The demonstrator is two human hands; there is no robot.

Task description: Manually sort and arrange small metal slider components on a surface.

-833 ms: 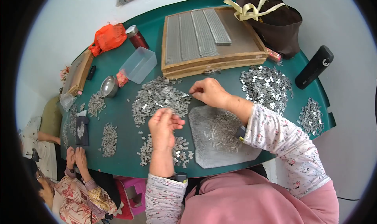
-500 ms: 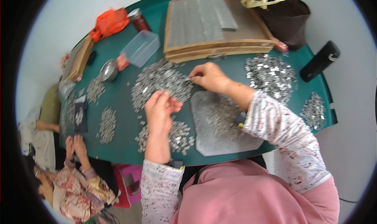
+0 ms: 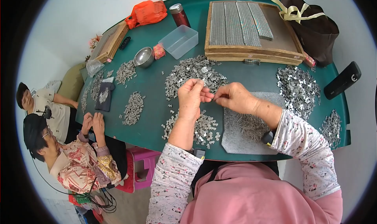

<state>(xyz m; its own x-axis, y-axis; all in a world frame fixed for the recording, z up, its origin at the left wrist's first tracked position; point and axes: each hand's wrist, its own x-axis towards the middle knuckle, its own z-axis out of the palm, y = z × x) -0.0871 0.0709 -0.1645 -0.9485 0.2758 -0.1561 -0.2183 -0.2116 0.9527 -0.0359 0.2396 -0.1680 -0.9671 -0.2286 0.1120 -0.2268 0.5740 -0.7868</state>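
Observation:
My left hand point(image 3: 191, 100) is raised over the table with thumb and fingers pinched. Whatever it holds is too small to name. Close beside it, my right hand point(image 3: 236, 99) pinches too, its fingertips almost touching the left fingers; what sits between them is hidden. Behind the hands spreads a big heap of small metal pieces point(image 3: 192, 71), with a smaller heap of pieces point(image 3: 206, 128) below the left hand. Under my right forearm, a grey felt mat point(image 3: 231, 135) carries a tangle of thin metal pins point(image 3: 251, 126).
A wooden tray point(image 3: 251, 53) with rows of metal strips stands at the back. Beside it are a clear plastic box point(image 3: 179, 42), a steel bowl point(image 3: 143, 57) and a red flask point(image 3: 180, 18). Shiny pieces point(image 3: 298, 88) and a black bottle point(image 3: 342, 81) lie right. Two people sit left.
My right hand has come from the big heap's edge toward the left hand, and their fingertips now nearly meet. The whole view has shifted, so the table appears further right.

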